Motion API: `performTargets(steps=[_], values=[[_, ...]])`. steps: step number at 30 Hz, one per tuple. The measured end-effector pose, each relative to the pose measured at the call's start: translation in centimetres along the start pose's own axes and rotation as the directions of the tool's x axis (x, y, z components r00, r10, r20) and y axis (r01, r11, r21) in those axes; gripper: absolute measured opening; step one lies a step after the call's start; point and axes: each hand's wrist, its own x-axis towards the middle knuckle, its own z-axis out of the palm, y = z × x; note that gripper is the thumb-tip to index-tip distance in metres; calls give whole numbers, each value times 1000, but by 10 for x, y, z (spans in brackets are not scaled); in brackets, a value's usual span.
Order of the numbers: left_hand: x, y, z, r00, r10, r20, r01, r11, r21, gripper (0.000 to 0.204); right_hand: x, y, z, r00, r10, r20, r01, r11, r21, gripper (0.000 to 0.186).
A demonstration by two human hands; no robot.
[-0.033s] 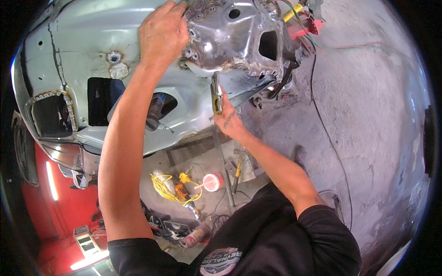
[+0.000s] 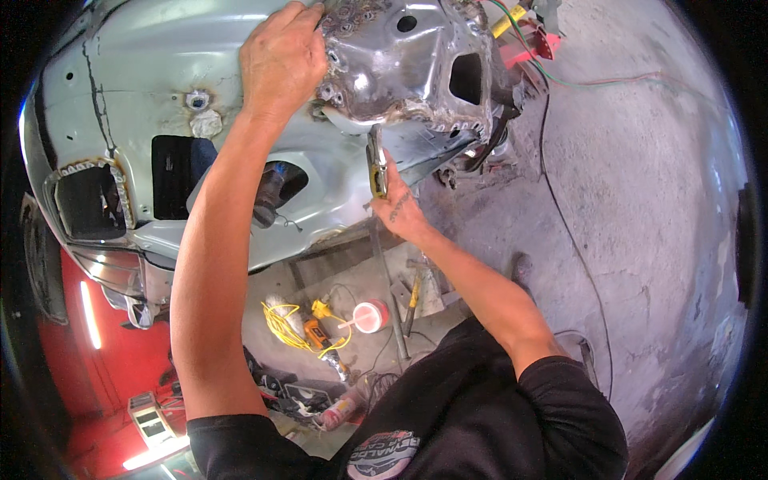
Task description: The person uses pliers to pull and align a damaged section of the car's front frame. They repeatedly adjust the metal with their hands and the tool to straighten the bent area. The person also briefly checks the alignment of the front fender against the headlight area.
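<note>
The right hand (image 2: 398, 211) has its fingers around locking pliers (image 2: 377, 164), toward twelve o'clock, tip at the welded bare-metal panel's (image 2: 392, 68) lower edge. The left hand (image 2: 282, 64) touches sheet metal at eleven; its grip I cannot tell. A lettered emblem (image 2: 384, 458) sits at six; concrete floor (image 2: 640, 160) stretches toward three, crossed by black cable (image 2: 573, 232).

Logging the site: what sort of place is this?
Likely an auto body shop: a pale car body panel, a bare-metal section with weld-marked edges, and an orange power tool.
</note>
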Motion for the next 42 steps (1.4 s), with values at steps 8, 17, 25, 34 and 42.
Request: performTargets(steps=[8, 17, 25, 34, 42], values=[[3, 2, -2, 998, -36, 42, 36, 999, 3, 28, 8, 19, -4, 997, -62, -43, 63, 998, 22, 85], [2, -1, 2, 1000, -8, 12, 8, 1000, -1, 26, 9, -8, -17, 997, 74, -17, -74, 997, -10, 67], [3, -4, 3, 1000, 13, 3, -13, 1000, 21, 26, 16, 8, -16, 991, 125, -48, -132, 972, -193, 48], [7, -2, -5, 995, 98, 14, -98, 994, 39, 29, 1, -2, -32, 991, 131, 19, -120, 947, -297, 55], [12, 2, -8, 998, 57, 36, -57, 998, -7, 27, 0, -18, -43, 968, 235, 94, -199, 936, -292, 64]])
